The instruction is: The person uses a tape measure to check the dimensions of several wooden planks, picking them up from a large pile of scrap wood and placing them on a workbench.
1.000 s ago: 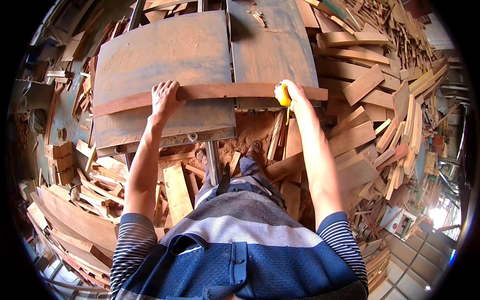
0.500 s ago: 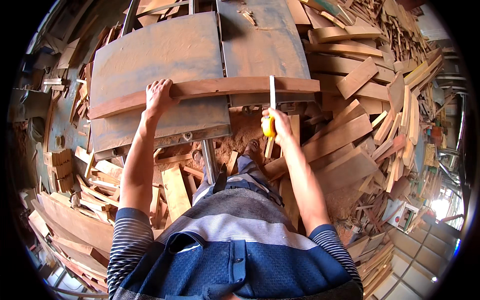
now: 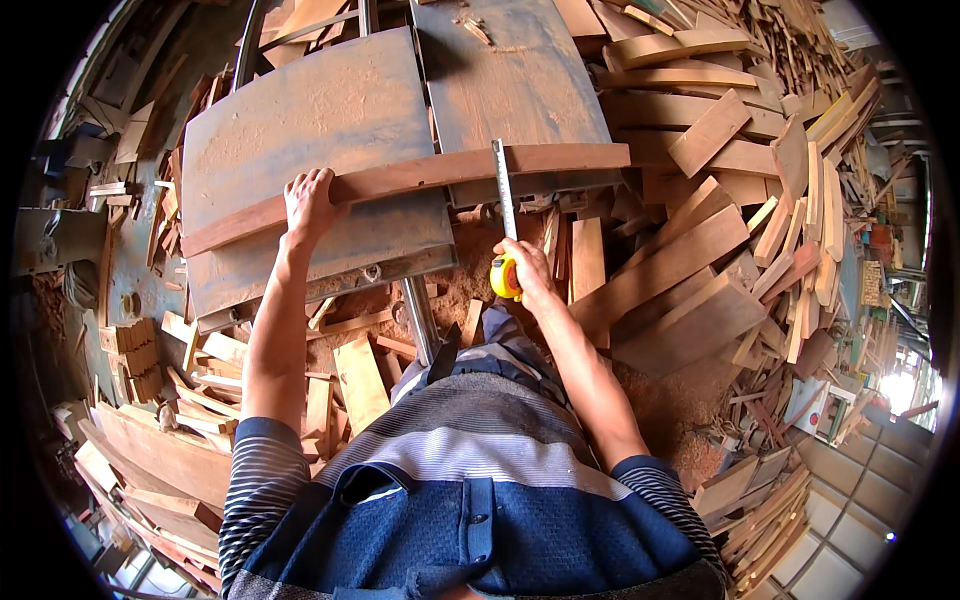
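A long reddish wooden board (image 3: 420, 175) lies across the near part of a dusty metal machine table (image 3: 310, 110). My left hand (image 3: 312, 203) is closed over the board left of its middle, fingers on the far edge and wrist toward me. In my right hand (image 3: 527, 268) is a yellow tape measure (image 3: 505, 277), held below the board, in front of the table. Its white blade (image 3: 506, 200) is drawn out away from me, and the tip reaches across the board right of the middle.
Stacked planks and offcuts (image 3: 690, 240) crowd the right side. More boards (image 3: 160, 450) lie at the lower left, and short pieces (image 3: 360, 380) rest on the sawdust-covered floor near my legs. A metal post (image 3: 420, 320) stands under the table's front edge.
My right hand has moved left and toward me with the tape measure, and more blade now shows. The blade crosses the board farther left. My left hand stays on the board.
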`<state>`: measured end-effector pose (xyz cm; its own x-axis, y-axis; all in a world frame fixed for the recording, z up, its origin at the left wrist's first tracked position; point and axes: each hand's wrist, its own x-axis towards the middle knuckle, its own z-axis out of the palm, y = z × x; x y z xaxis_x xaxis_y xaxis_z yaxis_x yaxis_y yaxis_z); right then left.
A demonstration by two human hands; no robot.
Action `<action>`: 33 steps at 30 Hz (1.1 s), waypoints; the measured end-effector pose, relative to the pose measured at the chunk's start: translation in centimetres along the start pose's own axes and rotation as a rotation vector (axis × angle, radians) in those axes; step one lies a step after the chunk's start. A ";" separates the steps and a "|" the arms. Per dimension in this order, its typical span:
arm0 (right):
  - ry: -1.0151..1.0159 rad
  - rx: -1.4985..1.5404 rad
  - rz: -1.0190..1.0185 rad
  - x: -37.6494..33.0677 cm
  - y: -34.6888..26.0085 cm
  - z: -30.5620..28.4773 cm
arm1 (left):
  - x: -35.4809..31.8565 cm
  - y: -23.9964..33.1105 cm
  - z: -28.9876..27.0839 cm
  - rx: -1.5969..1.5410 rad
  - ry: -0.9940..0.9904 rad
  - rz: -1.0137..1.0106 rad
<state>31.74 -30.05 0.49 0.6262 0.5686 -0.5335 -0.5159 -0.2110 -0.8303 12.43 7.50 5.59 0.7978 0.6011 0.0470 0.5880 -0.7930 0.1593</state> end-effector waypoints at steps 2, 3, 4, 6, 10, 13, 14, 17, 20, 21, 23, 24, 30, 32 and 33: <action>0.035 -0.018 0.008 -1.1 1.3 1.5 | -0.3 -0.1 -0.2 0.010 -0.022 -0.018; 0.045 -0.019 -0.011 -1.4 2.0 1.6 | -0.1 0.0 -0.3 0.013 -0.039 -0.023; 0.050 0.045 -0.036 -1.7 2.6 1.9 | 0.0 0.1 -0.3 0.015 -0.055 -0.029; 0.045 0.070 -0.027 -1.9 3.1 1.7 | 0.0 0.2 -0.2 -0.001 -0.046 -0.030; 0.056 0.028 -0.057 -2.1 2.8 1.2 | -0.5 0.0 -0.2 0.008 -0.036 -0.038; 0.063 0.027 -0.055 -2.2 2.7 0.7 | -0.6 -0.1 0.1 0.006 0.012 -0.022; 0.054 0.010 -0.059 -2.2 2.8 0.6 | -0.6 -0.2 0.2 0.010 0.000 -0.033; 0.046 -0.020 -0.059 -2.4 3.2 0.5 | -0.9 0.0 0.0 0.016 -0.019 -0.045; 0.043 -0.018 -0.059 -2.5 4.0 0.1 | -0.8 -0.1 0.3 0.011 0.003 -0.026; 0.038 -0.019 -0.048 -2.5 4.2 0.0 | -0.8 -0.1 0.4 0.008 0.010 -0.023; 0.040 -0.029 -0.063 -2.4 4.5 -0.3 | -0.8 0.0 0.4 0.006 0.008 -0.027; 0.039 -0.034 -0.069 -2.4 4.4 -0.3 | -0.9 -0.1 0.4 0.008 -0.002 -0.035; 0.072 -0.055 -0.050 -2.7 4.0 -0.6 | -1.4 0.1 0.2 0.019 -0.026 -0.061; 0.049 -0.030 -0.066 -2.8 4.1 -0.9 | -1.5 0.4 0.0 0.025 -0.031 -0.065; 0.047 -0.028 -0.063 -2.9 4.1 -1.0 | -1.6 0.4 0.0 0.028 -0.027 -0.061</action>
<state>28.38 -33.38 -1.50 0.6836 0.5437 -0.4869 -0.4588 -0.1987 -0.8660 11.41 6.27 5.57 0.7632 0.6461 0.0112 0.6392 -0.7574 0.1331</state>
